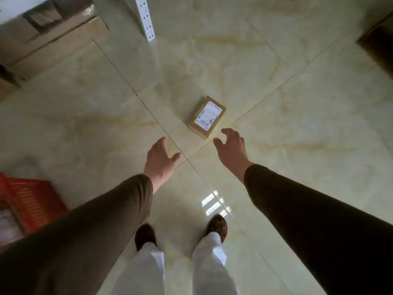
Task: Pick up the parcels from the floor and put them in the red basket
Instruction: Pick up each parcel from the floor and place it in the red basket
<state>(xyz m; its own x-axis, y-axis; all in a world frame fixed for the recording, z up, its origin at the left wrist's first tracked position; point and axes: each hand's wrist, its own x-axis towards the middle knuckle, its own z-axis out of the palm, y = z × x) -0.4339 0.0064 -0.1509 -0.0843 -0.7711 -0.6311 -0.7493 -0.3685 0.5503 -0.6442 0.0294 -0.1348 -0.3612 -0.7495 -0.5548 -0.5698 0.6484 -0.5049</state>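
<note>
Both sleeved arms stretch toward the parcel (206,117), a small brown box lying label-up on the tiled floor (297,103), just beyond the fingertips at twelve o'clock. Best taken by its long sides, lifted level. Right hand (230,149) is spread and empty, almost at its near corner; left hand (161,158) is open, empty, farther off. Red basket (32,201) waits at eight o'clock.
</note>
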